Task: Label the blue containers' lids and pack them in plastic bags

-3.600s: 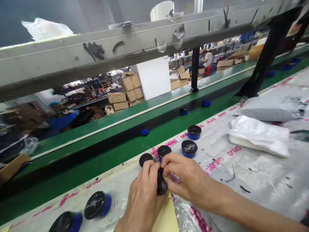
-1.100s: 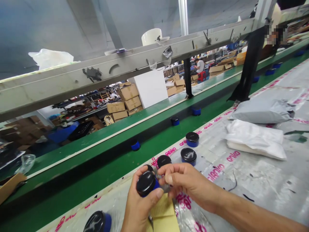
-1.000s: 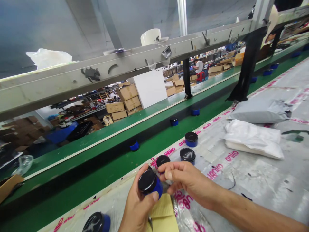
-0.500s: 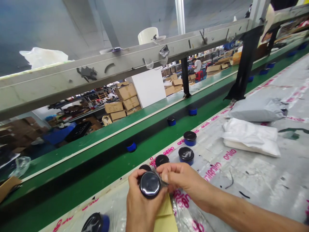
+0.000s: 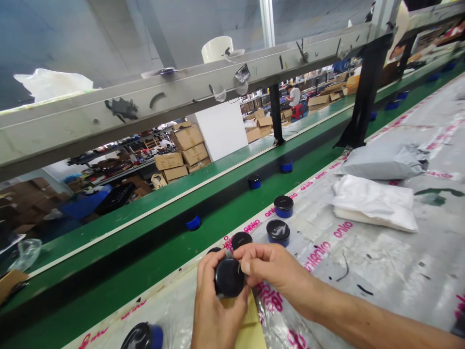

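Low at centre, jar: one, round; raised over yellow paper, tilted, its black top facing the viewer.
Jar's top: smooth and glossy; likely stiff and rather slippery, a poor place for a fingertip grip.
Jar's side: mostly hidden; probably rigid, and light enough for one hand. Best hold, by the look of it, is round the side, thumb opposite fingers, leaving the top free.
Left hand: opened to the jar's width and closed about it, fingers round the upper left, thumb at the lower right.
Right hand: thumb and forefinger drawn together at the jar's right edge, touching or nearly so; cannot tell whether anything is pinched between them.
Near jars: five, black-topped, blue-sided where the side shows; four in a loose row beyond the hands, the leftmost largely hidden; one at lower left, cut off by the frame.
Sheet: pale, pink-lettered, strewn with dark scraps.
Packets: two, on the sheet at right; white in front of grey.
Belt: green; jars spaced along it, more at far right.
Beam: above the belt, bearing a white roll.
Background: cartons, stacked; a person seated on a red stool.
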A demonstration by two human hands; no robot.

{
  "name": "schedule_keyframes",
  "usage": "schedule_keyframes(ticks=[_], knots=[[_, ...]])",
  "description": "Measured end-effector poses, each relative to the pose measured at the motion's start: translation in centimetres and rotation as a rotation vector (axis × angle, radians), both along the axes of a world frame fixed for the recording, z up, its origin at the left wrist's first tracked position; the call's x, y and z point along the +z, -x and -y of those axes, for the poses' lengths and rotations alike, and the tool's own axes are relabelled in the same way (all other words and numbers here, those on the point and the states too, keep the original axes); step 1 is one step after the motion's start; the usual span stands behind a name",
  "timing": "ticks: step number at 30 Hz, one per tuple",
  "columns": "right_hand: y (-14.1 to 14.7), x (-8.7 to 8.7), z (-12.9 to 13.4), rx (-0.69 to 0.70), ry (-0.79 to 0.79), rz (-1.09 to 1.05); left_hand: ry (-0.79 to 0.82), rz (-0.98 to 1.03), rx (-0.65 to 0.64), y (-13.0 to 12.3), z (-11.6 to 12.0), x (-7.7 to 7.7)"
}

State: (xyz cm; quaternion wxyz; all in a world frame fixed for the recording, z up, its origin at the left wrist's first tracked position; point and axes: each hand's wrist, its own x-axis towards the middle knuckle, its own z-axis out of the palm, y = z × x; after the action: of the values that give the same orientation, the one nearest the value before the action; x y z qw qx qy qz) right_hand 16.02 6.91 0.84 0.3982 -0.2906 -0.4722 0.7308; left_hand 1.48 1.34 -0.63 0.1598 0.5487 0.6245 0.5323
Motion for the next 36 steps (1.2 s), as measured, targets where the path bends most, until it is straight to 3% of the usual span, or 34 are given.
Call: schedule_keyframes(ticks=[6,11,18,30,36], knots=[[0.1,-0.3,-0.1,-0.051,-0.131,0.091,0.123,0.107,0.022,0.1,0.1,-0.2],[0.2,-0.4,-0.3,-0.113,-0.212,0.164,-0.004,-0.123,-0.043,0.9,0.2,-0.4],[0.3,-1.1,-0.2,-0.185,-0.334,0.21,0.016,-0.272,-0.065,1.3,0.5,-0.2],[0.4,-0.9,-0.3,-0.187,-0.31,0.221,0.018,-0.322,-0.029,1.5,0.0,-0.5],[0.4,-0.7,-0.4,-0.171,-0.286,0.211,0.082,-0.162,0.033,0.9,-0.1,-0.6]])
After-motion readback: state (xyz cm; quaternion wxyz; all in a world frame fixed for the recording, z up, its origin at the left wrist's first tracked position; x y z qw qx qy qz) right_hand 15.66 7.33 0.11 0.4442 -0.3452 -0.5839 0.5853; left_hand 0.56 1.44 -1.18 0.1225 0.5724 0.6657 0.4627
